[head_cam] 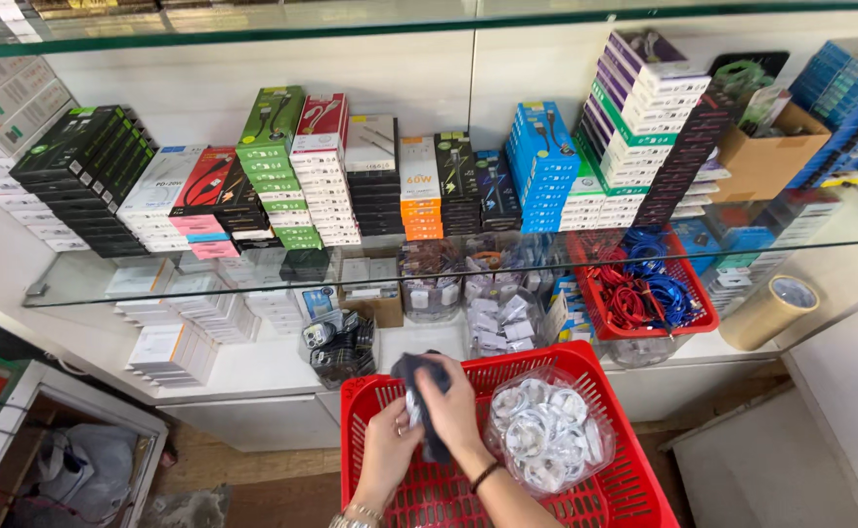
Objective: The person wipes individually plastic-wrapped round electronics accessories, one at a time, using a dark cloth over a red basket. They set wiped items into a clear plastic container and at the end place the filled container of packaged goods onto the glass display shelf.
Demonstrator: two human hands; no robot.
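Where our two hands meet above the red basket (634,489), the left hand (387,452) and right hand (451,403) both grip a dark cloth (417,370) between them; a bag of white coils (544,435) lies just right.

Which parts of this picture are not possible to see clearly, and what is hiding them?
- Head view: the small item in the dark cloth is covered by the left hand and right hand.
- Head view: the near side of the red basket is cut by the bottom edge.
- Head view: the white coils in the clear bag are blurred by plastic.
- Head view: goods under the glass shelf are dimmed by reflections.
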